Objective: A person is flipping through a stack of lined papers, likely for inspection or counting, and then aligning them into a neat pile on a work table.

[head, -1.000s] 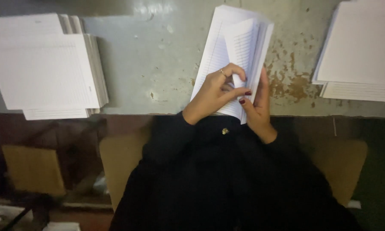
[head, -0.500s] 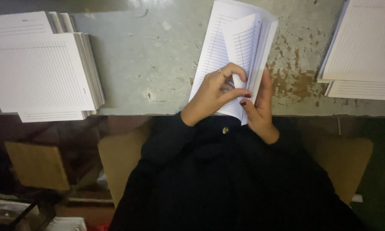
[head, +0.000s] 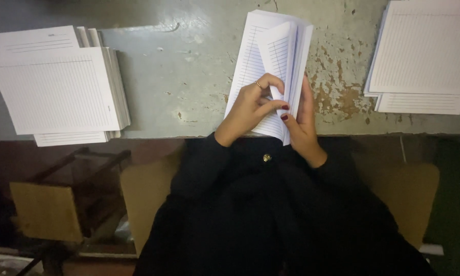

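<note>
A sheaf of white lined sheets [head: 270, 56] lies on the worn grey table [head: 189, 66] just ahead of me, its right part curled up into a fold. My left hand [head: 250, 107] rests on the sheaf with fingers curled over the lower edge of the folded pages, a ring on one finger. My right hand [head: 304, 122] holds the sheaf's right edge from the side, its thumb pressing the lower corner. Both hands grip the same sheaf near the table's front edge.
A tall stack of lined sheets [head: 56, 89] sits at the table's left, slightly fanned. Another stack [head: 424, 56] lies at the right. Rusty patches [head: 342, 92] mark the tabletop. Below the table edge are my dark clothing [head: 270, 214], a wooden stool [head: 61, 199] and a tan seat [head: 414, 189].
The hands keep the same grip on the sheaf. The view has shifted slightly, so the stacks and sheaf appear a little lower and to the right.
</note>
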